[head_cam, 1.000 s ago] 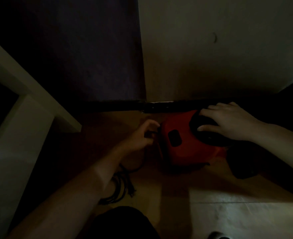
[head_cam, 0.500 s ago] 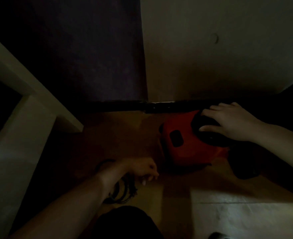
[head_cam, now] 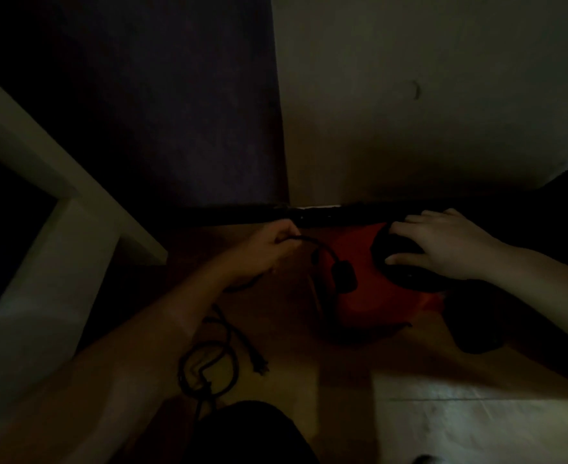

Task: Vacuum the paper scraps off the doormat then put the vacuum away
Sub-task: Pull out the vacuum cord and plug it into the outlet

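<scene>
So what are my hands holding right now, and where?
Left hand grips the cord near the vacuum; right hand rests on its black top, not clearly gripping.

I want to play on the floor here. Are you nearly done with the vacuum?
Nearly. Done: the plug lies loose on the floor, so the red vacuum is unplugged; the doormat is out of view, so I can't check the scraps. In hand: the left hand holds the cord by the vacuum, and the right hand rests on its black top. Left: gathering the cord looped on the floor.
</scene>
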The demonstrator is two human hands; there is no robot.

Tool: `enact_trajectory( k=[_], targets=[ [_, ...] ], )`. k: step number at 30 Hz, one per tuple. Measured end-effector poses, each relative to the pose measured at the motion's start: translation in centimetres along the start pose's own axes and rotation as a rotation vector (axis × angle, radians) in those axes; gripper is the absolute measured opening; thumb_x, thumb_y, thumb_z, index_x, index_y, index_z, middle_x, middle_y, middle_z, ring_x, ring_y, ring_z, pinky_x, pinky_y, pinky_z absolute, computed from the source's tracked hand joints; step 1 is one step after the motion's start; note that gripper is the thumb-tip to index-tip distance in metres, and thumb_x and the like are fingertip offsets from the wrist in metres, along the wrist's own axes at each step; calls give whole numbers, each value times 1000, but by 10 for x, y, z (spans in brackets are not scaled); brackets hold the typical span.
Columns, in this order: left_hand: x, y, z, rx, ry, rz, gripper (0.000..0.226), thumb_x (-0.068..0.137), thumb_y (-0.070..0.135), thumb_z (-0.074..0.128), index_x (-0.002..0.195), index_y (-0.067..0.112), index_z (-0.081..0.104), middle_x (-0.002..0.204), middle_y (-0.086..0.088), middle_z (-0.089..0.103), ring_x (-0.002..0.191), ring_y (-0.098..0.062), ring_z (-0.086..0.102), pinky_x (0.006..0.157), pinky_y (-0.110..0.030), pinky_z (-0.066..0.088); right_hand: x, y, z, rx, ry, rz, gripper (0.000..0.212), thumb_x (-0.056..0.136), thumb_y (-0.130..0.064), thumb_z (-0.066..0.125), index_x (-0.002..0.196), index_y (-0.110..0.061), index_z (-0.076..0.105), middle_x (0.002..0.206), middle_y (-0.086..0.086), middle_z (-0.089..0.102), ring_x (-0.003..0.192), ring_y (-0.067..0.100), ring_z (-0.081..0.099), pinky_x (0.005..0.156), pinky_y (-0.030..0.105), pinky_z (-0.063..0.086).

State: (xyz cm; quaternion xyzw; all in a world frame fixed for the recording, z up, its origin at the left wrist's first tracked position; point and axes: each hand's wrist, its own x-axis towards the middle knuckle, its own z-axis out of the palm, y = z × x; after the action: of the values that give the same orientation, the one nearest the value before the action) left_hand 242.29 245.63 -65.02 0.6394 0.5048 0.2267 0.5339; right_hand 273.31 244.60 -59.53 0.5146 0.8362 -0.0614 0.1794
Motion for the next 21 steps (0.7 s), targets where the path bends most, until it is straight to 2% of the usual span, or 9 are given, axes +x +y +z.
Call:
enact_trajectory(
  k=[2,4,7,9,11,13,14,17,21],
  targets=[
    [-7,26,-17,179,-53,36,11,97,12,59,88,19,60,77,2,63,62,-9,54,55,-25,45,1,-8,-9,41,-70,21,70,87,-78,41,144,-36,40,129,-6,51,127,20,45,101,42,36],
    [-12,51,-28,351,-98,92,7,93,12,62,91,17,65,86,1,69,74,-7,61,68,-29,51,4,-26,-22,205,-33,-23,79,84,-72,59,150,-36,33,140,-5,47,134,22,42,106,42,36],
    [-21,73,-27,453,-135,123,10,86,20,62,90,29,65,91,10,67,84,-4,63,77,-27,53,20,-66,-39,591,71,-151,83,83,-55,74,152,-28,36,151,-3,46,137,18,45,109,29,38],
    [-27,76,-26,421,-92,133,15,79,30,61,88,41,58,98,9,67,94,-9,66,85,-33,55,36,-90,-42,762,62,-205,69,87,-48,73,146,-24,45,144,1,55,130,19,54,107,37,45],
    [-32,70,-28,359,-41,143,19,80,29,63,92,42,55,105,5,68,101,-14,66,91,-39,54,50,-106,-40,867,74,-224,45,93,-38,69,132,-18,56,125,5,67,114,23,66,95,43,53],
    [-39,58,-30,354,-1,149,21,86,20,67,102,28,57,109,0,67,103,-14,64,92,-35,53,57,-115,-37,919,66,-209,12,99,-28,62,109,-21,65,98,2,73,88,17,71,77,34,55],
    [-43,51,-30,356,17,157,23,88,16,68,108,20,56,110,-1,66,102,-12,63,91,-30,52,60,-118,-36,902,69,-204,7,101,-24,60,97,-23,65,85,-2,71,76,11,68,69,31,52],
    [-65,23,-30,369,167,209,37,87,15,72,120,13,55,116,5,60,105,0,55,91,-10,42,70,-123,-33,856,113,-182,20,102,-20,58,83,-22,64,72,-6,64,66,9,61,69,35,48],
    [-95,-38,-34,334,481,122,19,93,21,63,111,19,59,111,5,62,105,-10,59,89,-24,45,84,-118,-27,743,144,-179,21,100,-24,60,80,-21,64,79,-3,66,76,16,64,74,37,48]
  ],
)
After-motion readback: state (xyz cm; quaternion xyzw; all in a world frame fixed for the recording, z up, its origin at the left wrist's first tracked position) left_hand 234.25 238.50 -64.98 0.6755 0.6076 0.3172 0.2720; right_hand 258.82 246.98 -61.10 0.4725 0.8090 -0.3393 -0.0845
